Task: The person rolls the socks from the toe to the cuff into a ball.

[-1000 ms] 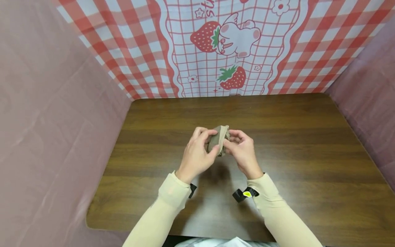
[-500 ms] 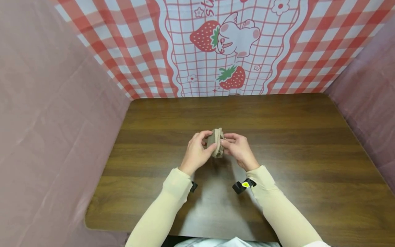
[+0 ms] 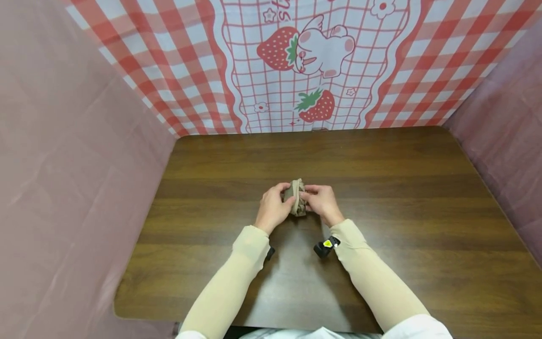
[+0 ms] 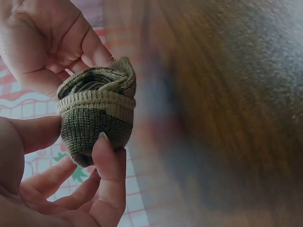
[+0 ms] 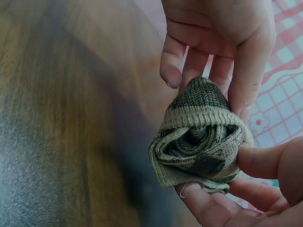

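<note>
A small bundle of rolled-up knit socks, olive green with a beige ribbed cuff, is held between both hands over the table. My left hand pinches its smooth, rounded green end between thumb and fingers. At the other end, my right hand grips the bundle with its thumb and fingers. The right wrist view shows the socks end-on: the beige cuff wraps round coiled layers with a hollow in the middle. In the left wrist view, the cuff of the socks crosses the bundle and loose folds stick out above it.
A brown wooden table lies under the hands. Behind it hangs a red-and-white checked cloth with strawberry prints. Pink drapes hang at both sides. Each wrist carries a small black camera.
Both hands have shifted slightly left in the head view, with the socks between them. The bundle has turned a little and stands more upright. Both hands keep hold of it.
</note>
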`<control>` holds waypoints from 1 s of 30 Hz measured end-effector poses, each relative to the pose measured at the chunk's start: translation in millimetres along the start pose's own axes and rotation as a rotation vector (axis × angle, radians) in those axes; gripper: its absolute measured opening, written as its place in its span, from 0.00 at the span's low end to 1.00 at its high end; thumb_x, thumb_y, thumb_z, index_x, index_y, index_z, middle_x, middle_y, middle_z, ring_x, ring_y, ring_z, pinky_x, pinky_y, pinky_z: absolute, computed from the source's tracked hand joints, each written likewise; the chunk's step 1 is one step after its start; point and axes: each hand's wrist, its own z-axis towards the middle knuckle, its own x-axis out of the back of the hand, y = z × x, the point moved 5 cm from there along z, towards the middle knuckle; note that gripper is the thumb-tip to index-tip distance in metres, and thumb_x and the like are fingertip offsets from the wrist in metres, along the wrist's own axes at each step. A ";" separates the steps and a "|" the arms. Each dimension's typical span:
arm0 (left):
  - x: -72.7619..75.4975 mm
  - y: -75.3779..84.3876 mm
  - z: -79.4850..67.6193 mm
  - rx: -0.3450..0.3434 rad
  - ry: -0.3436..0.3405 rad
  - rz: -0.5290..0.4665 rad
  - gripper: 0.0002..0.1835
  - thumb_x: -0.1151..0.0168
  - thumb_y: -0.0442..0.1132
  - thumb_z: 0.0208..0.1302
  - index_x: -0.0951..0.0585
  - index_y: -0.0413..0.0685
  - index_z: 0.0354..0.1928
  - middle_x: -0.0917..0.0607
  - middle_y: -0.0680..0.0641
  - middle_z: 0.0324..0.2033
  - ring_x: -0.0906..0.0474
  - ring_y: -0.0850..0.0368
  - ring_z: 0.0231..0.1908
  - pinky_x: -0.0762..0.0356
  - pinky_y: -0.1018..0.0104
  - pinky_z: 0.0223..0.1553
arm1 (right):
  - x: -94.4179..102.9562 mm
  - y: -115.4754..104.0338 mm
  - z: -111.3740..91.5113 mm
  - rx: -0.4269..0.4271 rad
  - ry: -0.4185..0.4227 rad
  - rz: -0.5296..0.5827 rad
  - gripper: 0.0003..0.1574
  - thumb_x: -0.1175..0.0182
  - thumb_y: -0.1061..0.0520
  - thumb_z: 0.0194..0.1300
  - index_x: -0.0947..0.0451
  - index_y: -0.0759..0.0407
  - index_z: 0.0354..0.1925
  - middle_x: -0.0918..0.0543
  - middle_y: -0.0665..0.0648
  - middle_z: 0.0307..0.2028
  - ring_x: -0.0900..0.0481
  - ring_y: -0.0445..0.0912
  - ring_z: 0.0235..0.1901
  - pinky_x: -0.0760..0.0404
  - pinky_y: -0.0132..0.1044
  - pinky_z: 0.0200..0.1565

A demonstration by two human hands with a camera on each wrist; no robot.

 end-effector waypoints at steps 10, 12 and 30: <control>-12.8 -9.9 -3.1 0.048 -0.012 0.059 0.21 0.35 0.45 0.66 0.20 0.51 0.60 0.17 0.46 0.54 0.21 0.47 0.54 0.25 0.53 0.54 | -5.1 17.1 1.8 -0.017 0.015 -0.060 0.24 0.40 0.63 0.68 0.26 0.75 0.59 0.20 0.73 0.53 0.17 0.45 0.34 0.18 0.32 0.32; -14.5 -10.9 -3.0 0.057 -0.016 0.060 0.21 0.35 0.45 0.66 0.20 0.51 0.61 0.17 0.47 0.54 0.21 0.47 0.54 0.26 0.53 0.54 | -4.5 17.4 1.5 -0.006 0.034 -0.098 0.23 0.39 0.62 0.68 0.24 0.75 0.57 0.19 0.72 0.51 0.19 0.44 0.31 0.19 0.30 0.29; -8.8 -23.0 2.3 0.044 -0.041 -0.050 0.22 0.39 0.46 0.69 0.21 0.43 0.60 0.18 0.42 0.51 0.20 0.49 0.50 0.25 0.55 0.52 | 3.3 9.7 5.8 0.086 0.020 -0.306 0.24 0.42 0.61 0.68 0.26 0.76 0.58 0.19 0.71 0.52 0.18 0.57 0.46 0.19 0.41 0.43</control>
